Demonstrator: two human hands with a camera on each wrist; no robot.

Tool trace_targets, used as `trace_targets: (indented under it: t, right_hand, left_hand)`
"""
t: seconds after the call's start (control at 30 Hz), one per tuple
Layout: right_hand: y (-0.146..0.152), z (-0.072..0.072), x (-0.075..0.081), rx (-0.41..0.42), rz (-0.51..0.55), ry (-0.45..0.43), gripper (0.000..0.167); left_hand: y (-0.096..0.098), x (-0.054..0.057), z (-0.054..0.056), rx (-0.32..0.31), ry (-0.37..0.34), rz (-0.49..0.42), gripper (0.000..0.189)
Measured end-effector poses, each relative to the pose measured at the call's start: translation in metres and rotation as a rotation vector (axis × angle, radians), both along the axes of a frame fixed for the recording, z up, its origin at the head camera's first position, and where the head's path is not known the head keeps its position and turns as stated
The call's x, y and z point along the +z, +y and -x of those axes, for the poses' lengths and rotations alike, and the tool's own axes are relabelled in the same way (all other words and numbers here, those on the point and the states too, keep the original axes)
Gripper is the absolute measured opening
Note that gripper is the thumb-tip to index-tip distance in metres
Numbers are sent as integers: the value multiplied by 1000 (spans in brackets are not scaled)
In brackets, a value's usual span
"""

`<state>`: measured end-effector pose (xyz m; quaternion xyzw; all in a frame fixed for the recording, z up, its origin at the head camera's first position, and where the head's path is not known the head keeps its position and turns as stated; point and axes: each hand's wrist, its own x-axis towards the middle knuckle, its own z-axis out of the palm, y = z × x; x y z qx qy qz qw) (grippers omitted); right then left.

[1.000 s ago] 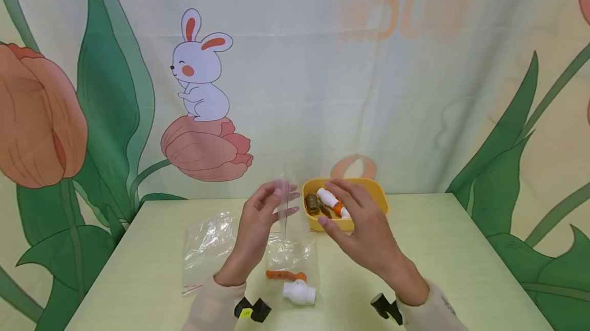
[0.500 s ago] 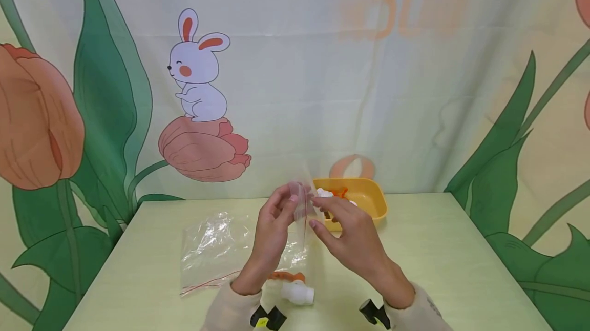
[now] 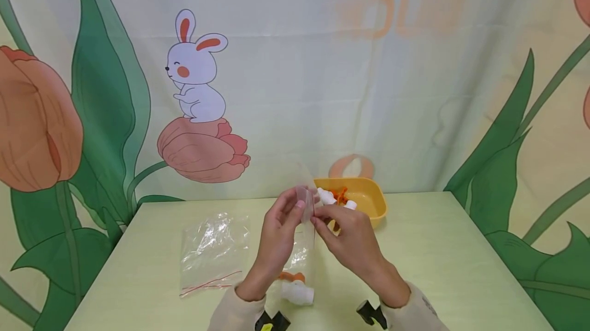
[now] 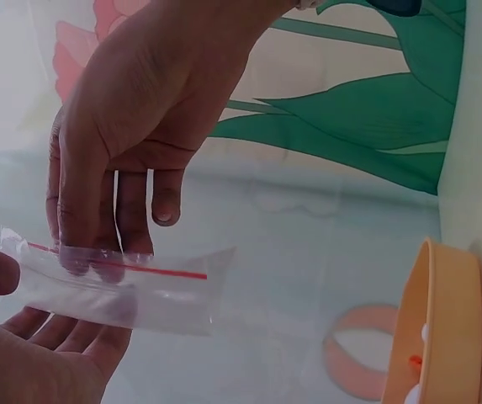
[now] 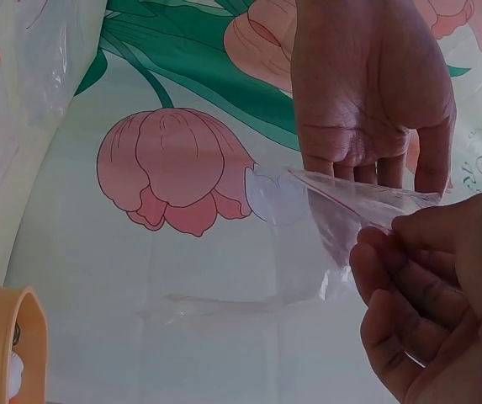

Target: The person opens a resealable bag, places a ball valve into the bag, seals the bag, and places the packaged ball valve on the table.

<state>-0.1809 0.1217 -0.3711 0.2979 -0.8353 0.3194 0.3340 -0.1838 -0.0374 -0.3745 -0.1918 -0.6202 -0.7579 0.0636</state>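
Observation:
A clear zip bag [image 4: 173, 303] with a red stripe along its mouth hangs between both hands. My left hand [image 3: 281, 223] holds it, thumb on the near side and fingers behind. At the striped edge, my right hand [image 3: 357, 233] pinches the plastic between thumb and index finger; the right wrist view shows this right hand [image 5: 442, 295] close up. No contents are visible in the bag. Below the hands, on the table, lies a white ball valve [image 3: 297, 293] with an orange handle [image 3: 295, 276]. Clear plastic [image 3: 299, 254] lies around it, partly hidden by my left hand.
Behind my right hand stands a yellow basket [image 3: 379, 203] containing white pieces [image 3: 327, 196] and orange pieces [image 3: 340, 195]; the hand hides part of it. Another clear bag [image 3: 214, 251] with red stripes lies flat at left. A printed curtain [image 3: 295, 90] hangs behind the table.
My right hand has come in from apart and now pinches the bag's edge. My left hand has shifted right with the bag. The valve stays in place.

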Motion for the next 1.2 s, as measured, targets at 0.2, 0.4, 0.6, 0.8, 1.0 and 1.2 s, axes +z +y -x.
trace_targets:
  t: [0.2, 0.4, 0.6, 0.8, 1.0, 1.2]
  right_hand:
    - [0, 0, 0, -4, 59, 13, 8]
    - [1, 0, 0, -40, 79, -5, 12]
    - [2, 0, 0, -38, 79, -14, 12]
    - [3, 1, -2, 1, 37, 27, 12]
    - [4, 1, -4, 35, 3, 65, 12]
    - [5, 1, -5, 63, -1, 96, 13]
  left_hand:
    - [-3, -4, 3, 70, -42, 66, 37]
    - [-8, -8, 3, 171, 48, 103, 32]
    - [-11, -10, -4, 175, 96, 206, 30]
    - [-11, -11, -5, 141, 108, 223, 25]
    - [-10, -12, -5, 152, 114, 210, 18]
    - [-9, -13, -5, 166, 146, 219, 12]
